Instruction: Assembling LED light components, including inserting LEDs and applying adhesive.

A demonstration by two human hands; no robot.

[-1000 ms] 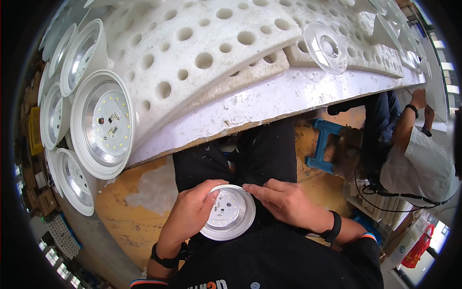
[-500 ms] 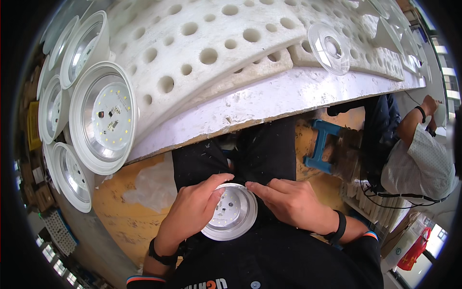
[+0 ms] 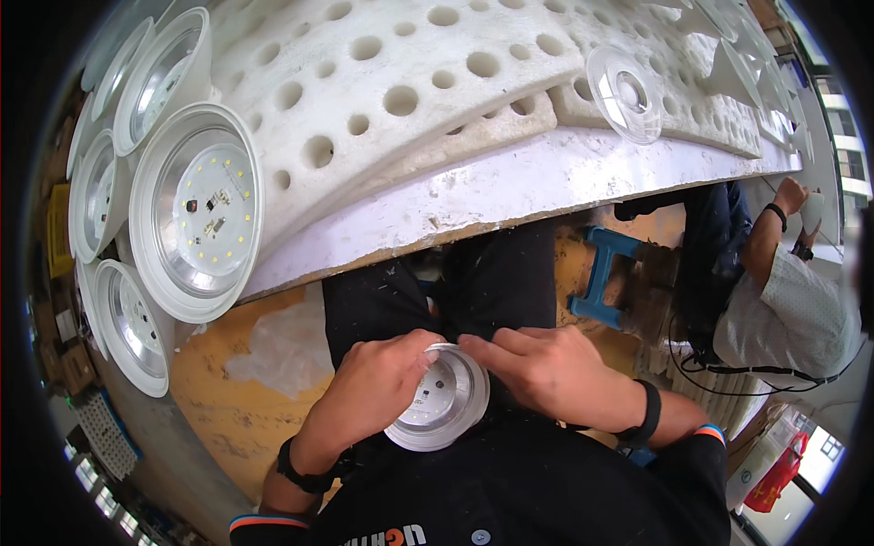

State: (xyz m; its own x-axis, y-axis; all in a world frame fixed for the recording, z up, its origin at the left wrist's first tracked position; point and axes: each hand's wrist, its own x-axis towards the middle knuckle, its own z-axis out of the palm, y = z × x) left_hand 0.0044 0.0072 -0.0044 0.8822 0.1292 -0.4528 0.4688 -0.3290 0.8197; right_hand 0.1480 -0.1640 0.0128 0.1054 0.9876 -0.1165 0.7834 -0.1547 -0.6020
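Note:
Above my lap I hold a round LED lamp housing [image 3: 460, 414], its open face tilted up so that the circuit board with small yellow LEDs shows inside a shiny ring. My left hand [image 3: 384, 380] grips its left and far rim, the thumb reaching over the edge. At the far right of the rim, the fingertips of my right hand [image 3: 551, 375] press close together, its other fingers curled under. The underside of the housing is hidden. A clear plastic lens cover [image 3: 625, 96] leans at the edge of the foam board on the bench.
White foam boards [image 3: 401, 55] with round holes cover the bench [image 3: 510, 182]. Several more LED lamp housings [image 3: 196, 214] stand at the left, and white cone-shaped parts [image 3: 731, 75] at the far right. A blue stool [image 3: 596, 278] and a seated co-worker [image 3: 787, 309] are at the right.
My left thumb has moved toward the far rim, and my right fingertips have shifted slightly left along it. The view has shifted a little; the co-worker's arm has moved slightly.

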